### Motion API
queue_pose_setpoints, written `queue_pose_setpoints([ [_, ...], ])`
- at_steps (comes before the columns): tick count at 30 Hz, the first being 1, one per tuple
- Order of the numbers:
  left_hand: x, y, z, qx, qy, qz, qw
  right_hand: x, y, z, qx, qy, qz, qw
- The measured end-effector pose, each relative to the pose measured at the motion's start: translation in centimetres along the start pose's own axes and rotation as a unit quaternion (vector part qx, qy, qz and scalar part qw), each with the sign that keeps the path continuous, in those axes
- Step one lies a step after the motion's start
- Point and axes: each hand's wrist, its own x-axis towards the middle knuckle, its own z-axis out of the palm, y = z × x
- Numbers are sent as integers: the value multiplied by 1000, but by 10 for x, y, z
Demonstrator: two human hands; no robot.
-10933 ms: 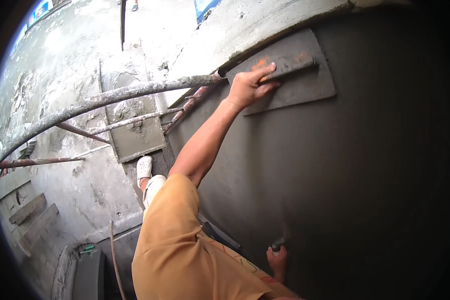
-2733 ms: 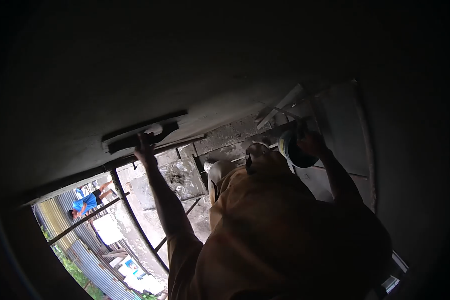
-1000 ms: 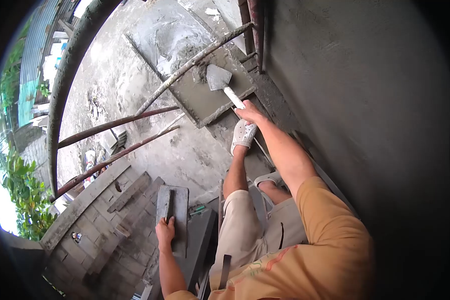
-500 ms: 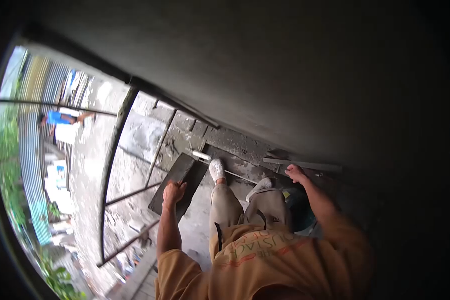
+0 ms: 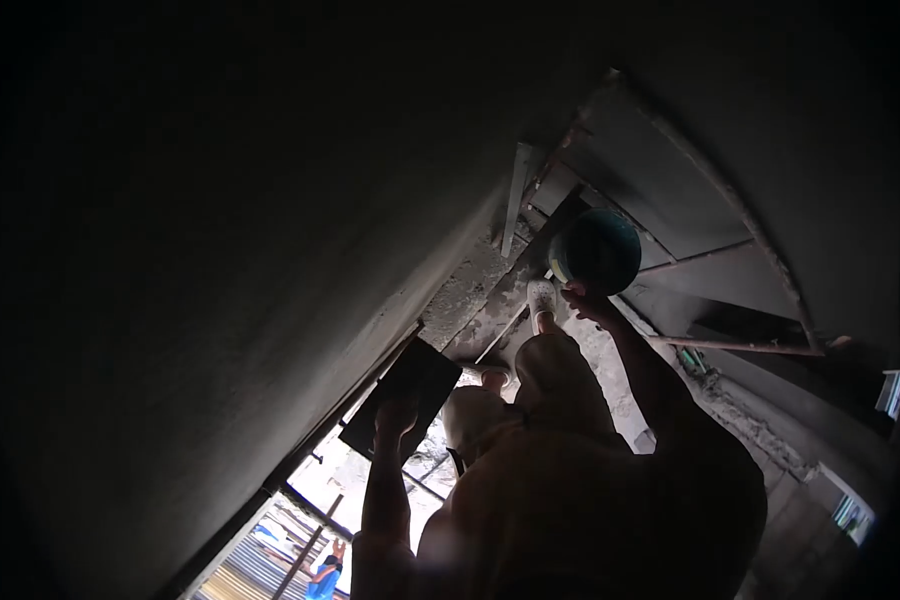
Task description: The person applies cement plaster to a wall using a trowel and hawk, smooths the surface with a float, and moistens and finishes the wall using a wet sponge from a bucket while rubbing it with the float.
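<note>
Gripping the flat float (image 5: pixel 418 385), your left hand (image 5: pixel 396 416) is closed on its near side, though shadow hides how each finger sits. The float is at your left, tilted, close to the edge of the big dark wall (image 5: pixel 270 280). Your right hand (image 5: pixel 588 303) reaches forward with its fingers loosely parted and slightly bent, at the near rim of the round bucket (image 5: pixel 596 250); you cannot tell from here whether they touch it. What the bucket holds is too dark to make out. One pale clog (image 5: pixel 541 299) is just beside the bucket, between your hands. A pipe frame (image 5: pixel 740 205) stands to the right, and a person in blue (image 5: pixel 324 580) shows at the lower left.
</note>
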Motion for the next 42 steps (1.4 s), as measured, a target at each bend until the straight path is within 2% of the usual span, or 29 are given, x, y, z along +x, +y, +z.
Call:
queue_pose_setpoints([
  [2, 26, 32, -7, 52, -6, 77, 996, -28, -15, 2, 36, -100, 6, 994],
  [5, 73, 84, -7, -19, 73, 106, 992, -35, -15, -2, 50, -117, 7, 992],
  [6, 84, 113, -16, 31, 23, 139, 990, -37, -18, -5, 54, -126, 6, 991],
  [8, 76, 181, -62, 81, -26, 161, 983, -44, -29, -6, 143, -215, 16, 966],
  [10, 59, 259, -138, 90, 31, 206, 974, -38, -27, 8, 204, -294, 48, 933],
  [11, 70, 274, -135, 99, 41, 212, 971, -42, -44, 13, 225, -272, 69, 933],
  [13, 91, 294, -123, 271, 279, 315, 866, -37, -58, 28, 280, -236, 92, 926],
  [14, 95, 312, -129, 98, 307, 319, 891, -24, -60, 38, 314, -223, 97, 918],
  [16, 90, 343, -161, 25, 115, 271, 955, -22, -94, 36, 387, -137, 33, 911],
  [17, 86, 350, -167, 30, 122, 270, 955, -9, -99, 44, 423, -62, -28, 904],
  [18, 84, 354, -166, -6, 247, 294, 923, 2, -103, 51, 454, 13, -85, 887],
  [19, 74, 354, -172, -42, 364, 310, 877, -1, -117, 41, 420, 17, -67, 905],
  [20, 61, 348, -174, -40, 363, 304, 880, 0, -131, 33, 386, 20, -45, 921],
  [21, 35, 346, -191, -49, 322, 318, 890, 20, -132, 45, 510, -3, -112, 853],
  [22, 13, 339, -206, -56, 279, 332, 899, 11, -165, 34, 554, -27, -76, 829],
  [23, -9, 320, -208, -69, 244, 338, 906, 34, -170, 36, 509, -33, -134, 849],
  [25, -40, 265, -198, -116, 220, 311, 917, 34, -217, 37, 500, -7, -204, 841],
  [28, -62, 141, -149, -89, 252, 194, 944, 11, -293, 64, 479, 54, -301, 823],
  [30, -73, 17, -81, -48, 205, 122, 970, 23, -302, 127, 343, 134, -314, 875],
  [31, -88, -26, -61, -60, 193, 97, 975, 40, -289, 182, 390, 150, -427, 802],
  [33, -133, -110, 6, -14, 213, 4, 977, 16, -284, 233, 247, 200, -466, 826],
  [34, -158, -131, 25, 10, 151, -103, 983, -4, -290, 242, 271, 202, -425, 840],
  [35, -176, -147, 33, -19, 16, -162, 986, -5, -300, 228, 268, 230, -442, 825],
  [36, -191, -160, 47, -162, -21, -163, 973, -10, -312, 212, 265, 254, -456, 811],
  [37, -217, -176, 72, -149, -44, -243, 958, -16, -332, 180, 281, 232, -395, 843],
  [38, -227, -162, 75, -169, -48, -274, 946, -12, -356, 139, 292, 209, -331, 873],
  [39, -232, -152, 76, -192, -49, -294, 935, 4, -380, 104, 385, 162, -339, 843],
  [41, -222, -135, 73, -230, -40, -307, 923, 69, -414, 26, 446, 197, -369, 791],
  [42, -211, -123, 63, -249, -30, -306, 919, 60, -434, -27, 433, 209, -372, 794],
])
